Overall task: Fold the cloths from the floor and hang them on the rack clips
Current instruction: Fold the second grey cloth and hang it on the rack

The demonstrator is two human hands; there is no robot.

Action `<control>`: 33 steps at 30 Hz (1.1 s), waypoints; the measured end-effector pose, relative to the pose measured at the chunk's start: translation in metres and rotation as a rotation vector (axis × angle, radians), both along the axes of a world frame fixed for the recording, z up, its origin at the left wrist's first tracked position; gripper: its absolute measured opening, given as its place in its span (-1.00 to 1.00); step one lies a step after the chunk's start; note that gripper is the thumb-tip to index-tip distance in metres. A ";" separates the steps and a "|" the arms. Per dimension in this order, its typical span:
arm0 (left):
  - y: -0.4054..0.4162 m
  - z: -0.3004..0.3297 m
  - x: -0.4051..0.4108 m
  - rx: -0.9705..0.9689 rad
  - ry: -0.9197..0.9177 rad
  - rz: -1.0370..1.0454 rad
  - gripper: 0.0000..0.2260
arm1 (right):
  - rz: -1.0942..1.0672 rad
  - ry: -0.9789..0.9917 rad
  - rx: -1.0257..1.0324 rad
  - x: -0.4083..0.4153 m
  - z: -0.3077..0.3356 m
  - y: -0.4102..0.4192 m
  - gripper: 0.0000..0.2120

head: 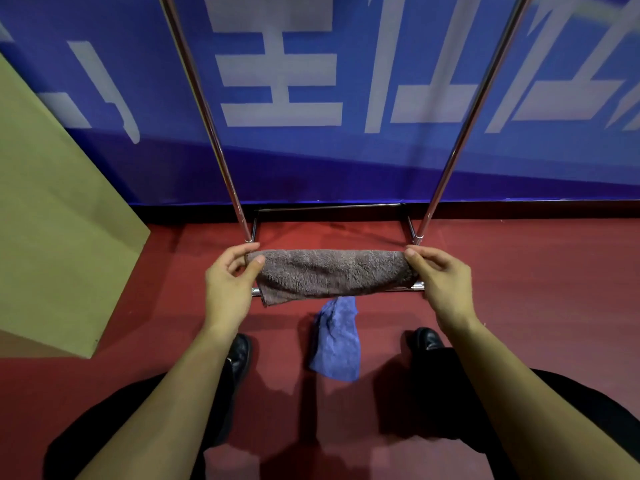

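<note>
- brown cloth [332, 271] hangs stretched between the left hand [230, 282] and right hand [441, 278], each pinching a top corner
- looks soft, light, floppy, so corner grips suit it
- blue cloth [336, 337] lies on the floor below the hands

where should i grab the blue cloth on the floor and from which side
Take the blue cloth at its narrow bunched end nearest the rack's bottom bar, reaching straight down from above. It lies crumpled lengthwise between the shoes, so that gathered end likely pinches easiest.

Blue banner [311, 161] behind; tan board [52, 220] left.
</note>
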State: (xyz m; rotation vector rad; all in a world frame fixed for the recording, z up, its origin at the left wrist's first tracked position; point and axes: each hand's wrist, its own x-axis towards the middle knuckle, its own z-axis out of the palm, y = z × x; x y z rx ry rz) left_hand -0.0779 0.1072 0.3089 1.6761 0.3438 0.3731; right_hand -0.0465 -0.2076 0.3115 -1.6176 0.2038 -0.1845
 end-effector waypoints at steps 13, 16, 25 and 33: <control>-0.001 0.004 -0.001 0.057 -0.066 0.000 -0.84 | 0.070 0.028 0.159 -0.001 0.010 0.000 -0.71; -0.002 0.002 0.000 0.009 -0.059 -0.002 -0.87 | 0.090 0.059 0.167 0.000 0.008 -0.002 -0.72; -0.004 0.001 0.001 -0.066 -0.057 0.023 -0.86 | 0.101 0.268 0.251 0.008 -0.011 -0.003 -0.66; -0.004 0.000 0.001 -0.067 -0.026 0.033 -0.88 | 0.070 0.223 0.034 0.005 -0.011 -0.006 -0.87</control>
